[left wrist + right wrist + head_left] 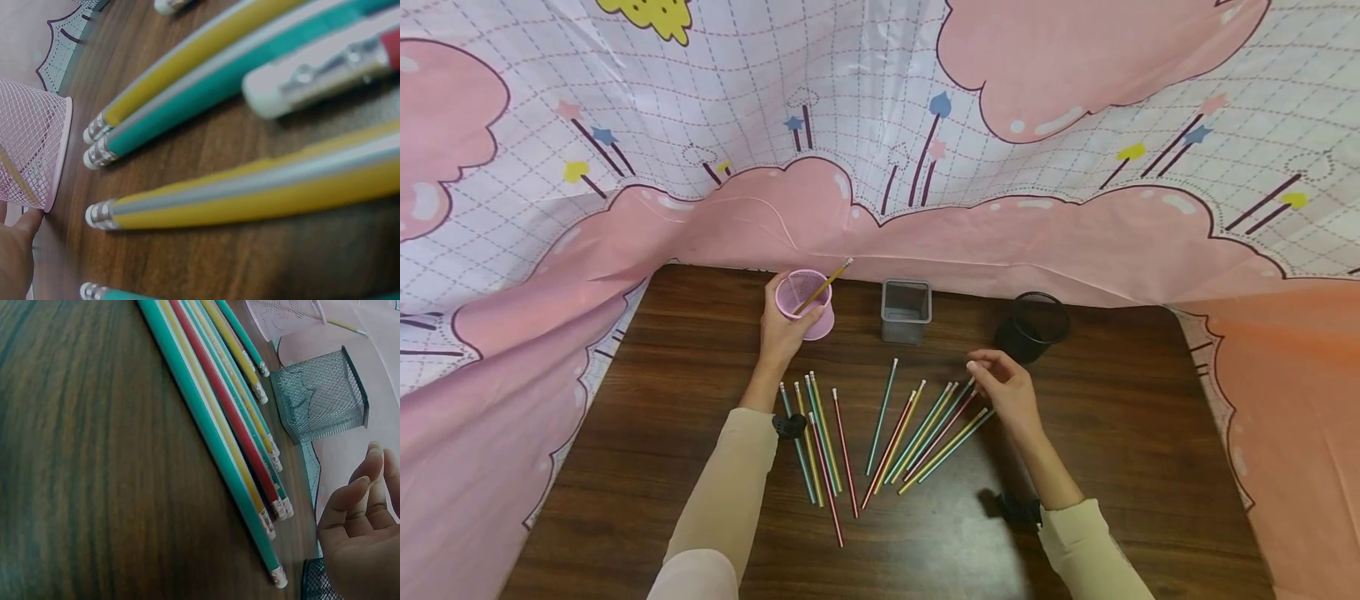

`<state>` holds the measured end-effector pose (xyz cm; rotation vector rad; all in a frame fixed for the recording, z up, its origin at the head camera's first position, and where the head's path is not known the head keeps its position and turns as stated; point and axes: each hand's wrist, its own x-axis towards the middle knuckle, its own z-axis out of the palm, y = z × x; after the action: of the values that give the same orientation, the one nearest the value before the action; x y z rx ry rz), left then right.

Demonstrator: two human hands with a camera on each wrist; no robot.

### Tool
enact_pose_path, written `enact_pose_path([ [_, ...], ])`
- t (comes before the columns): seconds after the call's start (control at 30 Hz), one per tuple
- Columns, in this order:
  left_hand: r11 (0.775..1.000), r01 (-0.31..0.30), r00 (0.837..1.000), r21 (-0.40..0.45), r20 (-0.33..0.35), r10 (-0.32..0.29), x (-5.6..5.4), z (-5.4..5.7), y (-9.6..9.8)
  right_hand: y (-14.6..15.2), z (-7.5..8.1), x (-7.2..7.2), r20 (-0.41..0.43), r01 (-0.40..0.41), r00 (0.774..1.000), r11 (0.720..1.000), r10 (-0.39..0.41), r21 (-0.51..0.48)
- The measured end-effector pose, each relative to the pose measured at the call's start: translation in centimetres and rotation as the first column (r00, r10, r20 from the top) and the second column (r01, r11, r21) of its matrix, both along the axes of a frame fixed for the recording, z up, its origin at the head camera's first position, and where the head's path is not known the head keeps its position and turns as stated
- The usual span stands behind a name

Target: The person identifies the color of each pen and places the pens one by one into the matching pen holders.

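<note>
My left hand (781,335) grips a pink round mesh pencil cup (822,326) at the back left, fingers round its side. A yellow pencil (832,279) leans inside it, its eraser end above the rim. In the left wrist view only part of that hand (15,256) shows, right at the cup's rim. My right hand (1011,396) is over the eraser ends of the right-hand pencils, in front of a black round mesh cup (1030,333). Its fingers are loosely bent, thumb near the index finger, and no pencil shows between them in the right wrist view.
Between the round cups stands a grey square mesh cup (903,328). Several red, yellow and teal pencils lie in two groups, including a red pencil (846,457) on the left and a teal pencil (882,417) on the right. A patterned curtain (880,237) hangs behind the wooden table (700,333).
</note>
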<state>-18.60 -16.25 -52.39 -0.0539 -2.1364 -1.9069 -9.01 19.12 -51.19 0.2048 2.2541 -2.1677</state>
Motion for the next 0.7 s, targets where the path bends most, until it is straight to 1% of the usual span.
enact_pose_path([
  [0.07,1.000,0.000,1.000,0.003,0.003,0.000,-0.1,0.0,0.0,0.3,-0.8,0.0,-0.004,0.007,1.000,1.000,-0.007,0.004],
  [0.17,1.000,-0.001,1.000,0.013,0.004,0.001,-0.1,0.0,0.1,0.7,-1.4,0.2,-0.012,0.002,1.000,1.000,-0.001,0.024],
  [0.27,1.000,-0.009,1.000,0.015,0.010,0.009,-0.2,-0.1,0.2,1.1,-1.6,0.5,-0.009,-0.003,1.000,0.999,0.003,0.036],
  [0.4,1.000,0.000,1.000,0.018,0.019,0.000,-0.2,-0.3,0.1,1.9,-1.9,1.0,0.004,0.000,1.000,0.999,0.000,0.048],
  [0.6,0.999,0.012,0.999,0.046,0.035,-0.014,-0.2,-0.4,-0.2,2.6,-2.5,1.5,-0.004,-0.046,0.999,0.996,0.046,0.079],
  [0.7,0.998,0.027,0.999,0.055,0.029,-0.028,-0.2,-0.3,-0.1,3.0,-2.6,2.0,-0.008,-0.054,0.998,0.991,0.056,0.123],
])
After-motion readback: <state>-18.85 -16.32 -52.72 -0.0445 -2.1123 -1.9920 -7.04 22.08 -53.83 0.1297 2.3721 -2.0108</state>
